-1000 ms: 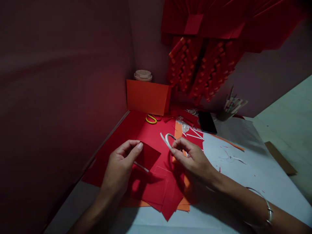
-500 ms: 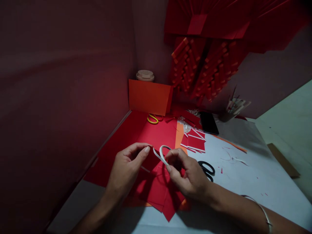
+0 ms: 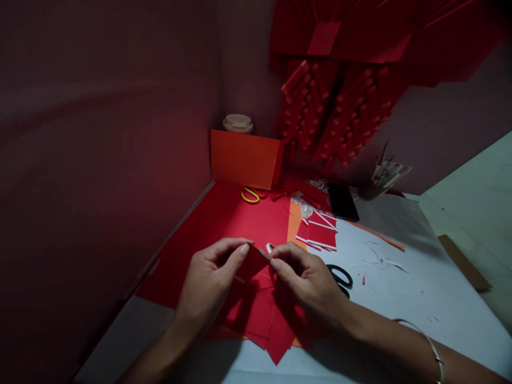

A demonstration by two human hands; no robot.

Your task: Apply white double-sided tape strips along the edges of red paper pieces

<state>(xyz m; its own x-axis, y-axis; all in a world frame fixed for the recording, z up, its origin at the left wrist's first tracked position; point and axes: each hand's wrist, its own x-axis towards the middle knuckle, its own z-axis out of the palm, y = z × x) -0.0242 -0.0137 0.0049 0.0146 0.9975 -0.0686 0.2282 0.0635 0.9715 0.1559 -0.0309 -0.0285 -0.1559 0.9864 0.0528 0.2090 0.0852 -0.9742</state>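
Observation:
Between thumb and fingers of my left hand [image 3: 214, 272], a small dark red paper piece [image 3: 253, 262] is pinched above the table. My right hand [image 3: 306, 274] is closed on a thin white strip [image 3: 269, 248] that curls up from its fingertips. The strip's near end lies at the right edge of the red piece; whether it is stuck there I cannot tell. Below both hands lie overlapping red paper sheets [image 3: 248, 312], partly in shadow. Black-handled scissors [image 3: 341, 276] rest just right of my right hand, their blades hidden behind it.
Red cards with white strips [image 3: 322, 229] lie beyond my right hand, near a phone [image 3: 344, 202]. Yellow-handled scissors [image 3: 250, 196] sit before a standing orange sheet [image 3: 244, 160]. A lidded cup [image 3: 238, 124] and a pen holder [image 3: 374, 188] stand farther back. Red paper rolls [image 3: 348, 122] hang above.
My right hand has moved slightly left, closer to my left hand. The white strip's large loop has shrunk to a small curl, and its end now meets the red piece.

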